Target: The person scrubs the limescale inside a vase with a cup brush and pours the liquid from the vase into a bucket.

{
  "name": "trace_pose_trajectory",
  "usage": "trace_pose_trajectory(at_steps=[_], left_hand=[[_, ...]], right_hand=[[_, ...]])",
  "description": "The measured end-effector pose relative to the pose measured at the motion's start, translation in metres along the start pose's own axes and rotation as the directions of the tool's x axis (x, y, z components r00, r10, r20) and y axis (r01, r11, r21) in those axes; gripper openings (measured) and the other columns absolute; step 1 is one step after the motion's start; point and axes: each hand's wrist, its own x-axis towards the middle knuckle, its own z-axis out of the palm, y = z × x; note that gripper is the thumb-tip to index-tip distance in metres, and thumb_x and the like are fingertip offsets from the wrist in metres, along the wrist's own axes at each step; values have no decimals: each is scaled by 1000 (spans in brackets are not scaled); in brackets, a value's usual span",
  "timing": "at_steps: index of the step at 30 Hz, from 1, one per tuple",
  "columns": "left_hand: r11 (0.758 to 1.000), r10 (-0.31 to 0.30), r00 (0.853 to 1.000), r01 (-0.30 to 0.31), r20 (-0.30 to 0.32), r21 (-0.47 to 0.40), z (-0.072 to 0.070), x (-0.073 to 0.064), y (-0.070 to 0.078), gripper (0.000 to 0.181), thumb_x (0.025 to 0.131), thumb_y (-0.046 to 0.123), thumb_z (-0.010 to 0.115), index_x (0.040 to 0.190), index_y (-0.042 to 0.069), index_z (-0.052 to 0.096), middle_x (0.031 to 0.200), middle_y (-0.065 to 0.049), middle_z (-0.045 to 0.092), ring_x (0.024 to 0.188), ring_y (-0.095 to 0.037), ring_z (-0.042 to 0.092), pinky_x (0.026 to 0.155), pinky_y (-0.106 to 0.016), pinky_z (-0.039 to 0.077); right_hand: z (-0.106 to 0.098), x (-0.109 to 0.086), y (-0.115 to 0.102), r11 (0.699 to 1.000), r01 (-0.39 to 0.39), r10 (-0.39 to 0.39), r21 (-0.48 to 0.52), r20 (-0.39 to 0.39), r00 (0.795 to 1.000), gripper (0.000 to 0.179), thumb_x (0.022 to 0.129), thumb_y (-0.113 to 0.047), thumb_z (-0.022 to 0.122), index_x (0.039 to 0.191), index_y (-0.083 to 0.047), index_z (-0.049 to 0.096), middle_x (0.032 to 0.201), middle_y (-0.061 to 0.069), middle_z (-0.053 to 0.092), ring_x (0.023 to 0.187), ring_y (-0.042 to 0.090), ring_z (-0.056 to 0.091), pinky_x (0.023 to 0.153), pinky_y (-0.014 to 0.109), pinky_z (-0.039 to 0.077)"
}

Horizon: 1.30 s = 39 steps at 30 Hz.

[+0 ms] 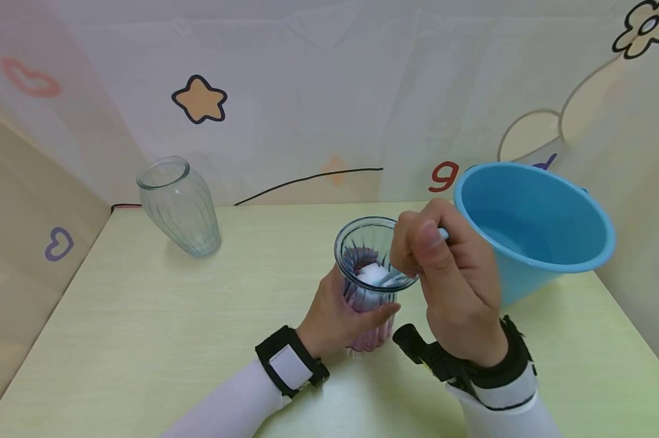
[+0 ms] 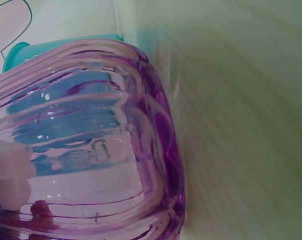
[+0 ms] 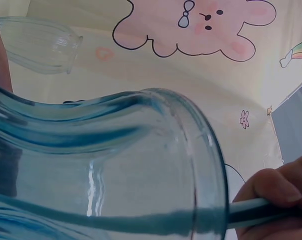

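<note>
Head view: the left hand (image 1: 337, 319) wraps its fingers around a purple-tinted glass vase (image 1: 365, 298), left of a blue bucket (image 1: 526, 283) on the desk (image 1: 143, 340); the right hand (image 1: 455, 286) grips a pale-blue handle (image 1: 443, 233) reaching inside. Left wrist view shows the vase's purple base (image 2: 163, 145). Right wrist view shows fingers pinching the handle just outside the rim (image 3: 222, 165).

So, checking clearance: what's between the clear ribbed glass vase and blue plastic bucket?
In the head view: the left hand, the purple fluted glass vase it grips, and the right hand.
</note>
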Motion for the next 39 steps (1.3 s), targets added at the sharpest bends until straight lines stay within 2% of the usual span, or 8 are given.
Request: trace_pose_trajectory(at_steps=[6,10,15,23,32,39], left_hand=[[1000,5,1000,-5,5,6,-1,0,0,72,83,21,87,140,23,43,126,1,65,112,-15,66,97,-34,57],[1000,6,1000,-6,14,-2,-1,0,0,71,84,21,85,142,20,43,127,0,65,113,-15,66,98,-35,57],[1000,-3,1000,4,27,-26,-1,-1,0,74,84,21,84,144,24,40,129,0,65,114,-16,66,99,-36,57],[996,-37,999,40,39,-77,-1,-2,1,72,85,20,82,143,27,41,126,-1,65,110,-18,65,97,-36,58],[996,-37,998,40,43,-84,-1,-2,1,70,85,18,82,141,28,41,120,-1,67,103,-18,67,94,-35,59],[995,-22,999,26,44,-100,-1,-2,1,70,85,19,82,142,26,42,123,-2,67,106,-18,67,97,-37,58]], right_hand=[[1,3,-2,998,-49,49,-41,18,999,32,111,-13,40,85,5,42,70,5,39,61,16,40,50,31,32],[4,5,-3,991,-97,101,-88,38,994,36,111,-19,42,84,3,42,69,4,39,62,14,41,52,31,33],[7,7,-4,974,-173,186,-148,76,980,37,111,-25,43,84,0,45,69,3,40,64,15,42,54,33,35],[6,7,-3,946,-232,265,-227,129,956,31,111,-20,42,85,-4,47,71,3,40,65,16,42,55,34,36],[6,6,-4,938,-265,299,-222,135,945,29,111,-17,42,86,-5,47,72,3,40,68,17,43,59,35,37],[3,7,-4,958,-242,260,-156,104,960,34,112,-22,40,86,-1,45,71,3,41,66,18,41,57,35,36]])
